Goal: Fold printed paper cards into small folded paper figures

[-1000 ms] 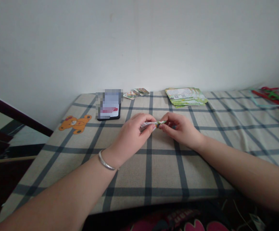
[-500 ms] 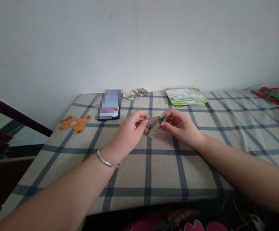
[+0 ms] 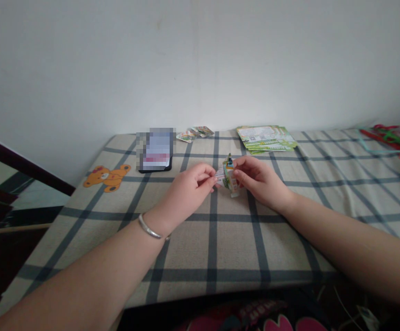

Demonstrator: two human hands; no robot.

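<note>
A small folded piece of printed paper (image 3: pixel 228 177), white and green with some print, is held just above the checked cloth between both hands. My left hand (image 3: pixel 196 184), below a silver bracelet, pinches its left corner between thumb and fingers. On the opposite side, my right hand (image 3: pixel 255 177) grips the paper with thumb and forefinger. Parts of the paper are hidden by the fingertips, and its exact folds are too small to make out.
A phone (image 3: pixel 157 151) with a blurred screen lies at the back left, above an orange bear picture (image 3: pixel 108 178). Small folded papers (image 3: pixel 196 133) and a stack of printed green sheets (image 3: pixel 267 139) lie by the wall. Colourful strips (image 3: pixel 393 140) are at far right on the checked tablecloth (image 3: pixel 186 257).
The folded paper has turned more upright and shifted slightly right. My left hand has moved a little right and down, while my right hand stays nearly in place.
</note>
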